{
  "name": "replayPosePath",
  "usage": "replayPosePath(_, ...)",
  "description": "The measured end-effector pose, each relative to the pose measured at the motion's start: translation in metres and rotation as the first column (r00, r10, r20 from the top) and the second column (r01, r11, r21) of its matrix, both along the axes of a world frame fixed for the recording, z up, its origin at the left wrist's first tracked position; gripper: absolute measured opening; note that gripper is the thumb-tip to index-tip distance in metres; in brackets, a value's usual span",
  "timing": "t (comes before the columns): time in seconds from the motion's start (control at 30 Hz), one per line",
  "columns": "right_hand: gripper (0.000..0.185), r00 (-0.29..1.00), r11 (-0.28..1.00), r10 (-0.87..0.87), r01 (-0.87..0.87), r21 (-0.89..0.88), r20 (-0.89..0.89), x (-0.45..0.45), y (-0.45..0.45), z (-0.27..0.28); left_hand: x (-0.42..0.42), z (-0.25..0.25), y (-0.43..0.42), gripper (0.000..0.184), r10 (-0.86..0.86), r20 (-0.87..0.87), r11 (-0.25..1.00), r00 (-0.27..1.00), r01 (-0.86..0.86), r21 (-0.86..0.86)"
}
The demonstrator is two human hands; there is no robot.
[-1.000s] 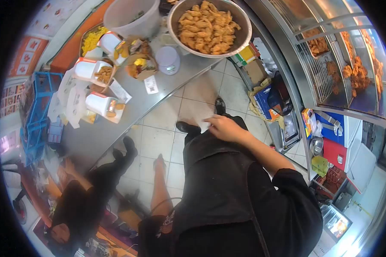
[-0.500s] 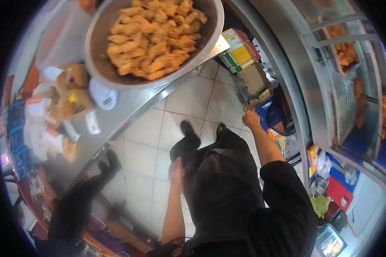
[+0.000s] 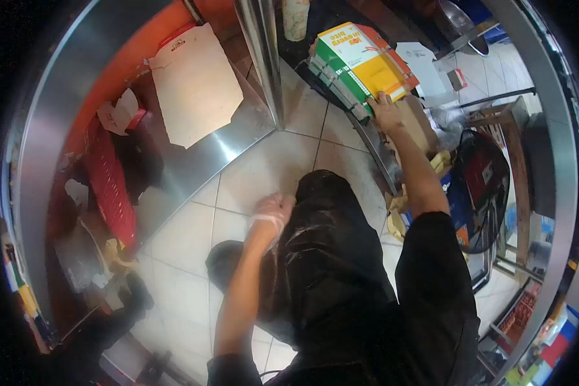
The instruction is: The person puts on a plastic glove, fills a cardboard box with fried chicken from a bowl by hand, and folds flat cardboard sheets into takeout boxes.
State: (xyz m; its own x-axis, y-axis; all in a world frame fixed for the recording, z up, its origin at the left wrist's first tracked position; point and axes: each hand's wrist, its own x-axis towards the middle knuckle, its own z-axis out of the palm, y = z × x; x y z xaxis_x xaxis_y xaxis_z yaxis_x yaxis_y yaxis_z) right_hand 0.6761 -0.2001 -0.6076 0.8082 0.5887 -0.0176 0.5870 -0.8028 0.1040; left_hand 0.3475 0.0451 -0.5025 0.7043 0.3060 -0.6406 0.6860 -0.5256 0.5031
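Note:
My right hand [image 3: 387, 114] reaches up to a stack of flat printed cartons [image 3: 365, 59], green, yellow and white, with its fingers on the near edge of the stack. My left hand [image 3: 274, 211], in a clear plastic glove, rests by my knee over dark trousers. Its fingers are curled, and nothing shows in them. Brown cardboard [image 3: 419, 125] lies just beside the cartons, under my right wrist.
A large white card sheet [image 3: 194, 83] lies on the steel lower shelf [image 3: 248, 125] at left, near a red ribbed object [image 3: 111, 183]. A metal post [image 3: 264, 58] stands at the shelf's corner. A metal bowl [image 3: 460, 24] is at upper right.
My body has lowered, so the view is now beneath the counter. My right hand has moved up onto the printed cartons. The bowl of fried chicken has left the view.

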Motion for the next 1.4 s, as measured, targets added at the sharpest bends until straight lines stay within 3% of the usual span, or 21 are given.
replayPosePath(0.03, 0.045, 1.000, 1.000, 0.007, -0.007, 0.006, 0.008, 0.002, 0.000, 0.015, 0.002, 0.004, -0.001, 0.039, 0.007, 0.008, 1.000, 1.000, -0.007, 0.006)
replayPosePath(0.1, 0.045, 0.976, 0.995, 0.101, -0.104, -0.008, -0.191, 0.006, -0.004, 0.042, 0.001, 0.010, -0.006, 0.039, -0.092, 0.076, 0.996, 0.993, 0.094, -0.013)
replayPosePath(0.13, 0.039, 0.970, 0.989, 0.132, -0.114, 0.095, -0.204, 0.019, -0.011, 0.032, -0.003, 0.004, -0.005, 0.037, -0.092, 0.087, 0.996, 0.992, 0.093, -0.008)
replayPosePath(0.17, 0.039, 0.967, 0.989, 0.135, -0.119, 0.087, -0.215, 0.020, -0.014, 0.031, -0.009, 0.001, -0.002, 0.037, -0.086, 0.078, 0.996, 0.993, 0.088, -0.017)
replayPosePath(0.23, 0.037, 0.897, 0.974, 0.145, -0.055, 0.220, -0.418, 0.036, -0.012, 0.036, -0.009, 0.007, 0.002, 0.036, -0.079, 0.079, 0.996, 0.994, 0.074, 0.055)
replayPosePath(0.27, 0.043, 0.910, 0.941, 0.294, -0.224, 0.252, -0.291, 0.041, -0.016, 0.032, -0.009, 0.010, 0.004, 0.034, -0.090, 0.050, 0.994, 0.995, 0.086, 0.074)
replayPosePath(0.3, 0.043, 0.907, 0.941, 0.299, -0.228, 0.252, -0.296, 0.042, -0.014, 0.039, -0.005, 0.018, 0.002, 0.034, -0.085, 0.045, 0.994, 0.995, 0.081, 0.072)
replayPosePath(0.37, 0.049, 0.849, 0.959, 0.232, -0.118, 0.258, -0.475, 0.043, -0.008, 0.059, 0.004, 0.026, -0.003, 0.034, -0.054, -0.080, 0.993, 0.995, 0.062, 0.105)
replayPosePath(0.4, 0.058, 0.768, 0.940, 0.219, 0.000, 0.342, -0.602, 0.052, -0.014, 0.046, 0.006, 0.027, -0.003, 0.034, -0.053, -0.093, 0.993, 0.994, 0.061, 0.096)
replayPosePath(0.43, 0.058, 0.756, 0.943, 0.210, 0.009, 0.332, -0.620, 0.054, -0.019, 0.034, 0.006, 0.028, -0.005, 0.034, -0.072, -0.047, 0.995, 0.996, 0.075, 0.070)
replayPosePath(0.5, 0.056, 0.785, 0.901, 0.309, -0.061, 0.430, -0.536, 0.061, -0.024, 0.023, 0.004, 0.029, -0.007, 0.035, -0.089, 0.004, 0.995, 0.996, 0.089, 0.045)
replayPosePath(0.67, 0.055, 0.847, 0.900, 0.348, -0.180, 0.398, -0.403, 0.060, -0.025, 0.037, 0.000, 0.022, -0.004, 0.037, -0.058, -0.054, 0.998, 0.997, 0.060, 0.026)
replayPosePath(0.73, 0.053, 0.814, 0.920, 0.280, -0.076, 0.384, -0.510, 0.061, -0.022, 0.052, 0.001, 0.028, -0.006, 0.037, -0.058, -0.068, 0.998, 0.996, 0.060, 0.027)
replayPosePath(0.83, 0.055, 0.788, 0.904, 0.300, -0.055, 0.424, -0.538, 0.067, -0.023, 0.045, 0.003, 0.030, -0.008, 0.038, -0.070, -0.075, 0.996, 0.995, 0.073, 0.042)
replayPosePath(1.07, 0.050, 0.849, 0.905, 0.292, -0.095, 0.416, -0.441, 0.053, -0.017, 0.068, 0.003, 0.030, -0.009, 0.038, -0.106, -0.138, 0.992, 0.985, 0.114, 0.050)
replayPosePath(1.13, 0.047, 0.796, 0.889, 0.220, 0.073, 0.451, -0.564, 0.054, -0.017, 0.078, -0.001, 0.027, -0.010, 0.038, -0.083, -0.095, 0.993, 0.992, 0.090, 0.070)
replayPosePath(1.3, 0.041, 0.824, 0.809, 0.208, 0.158, 0.566, -0.528, 0.076, -0.020, 0.104, -0.004, 0.021, -0.012, 0.037, -0.098, 0.013, 0.986, 0.995, 0.096, 0.137)
replayPosePath(1.37, 0.031, 0.951, 0.775, 0.246, -0.078, 0.627, -0.186, 0.081, -0.019, 0.126, -0.001, 0.026, -0.013, 0.036, -0.068, -0.039, 0.994, 0.997, 0.071, 0.088)
replayPosePath(1.4, 0.030, 0.982, 0.748, 0.183, -0.114, 0.654, -0.038, 0.079, -0.018, 0.135, -0.001, 0.027, -0.013, 0.036, -0.068, -0.030, 0.993, 0.997, 0.071, 0.097)
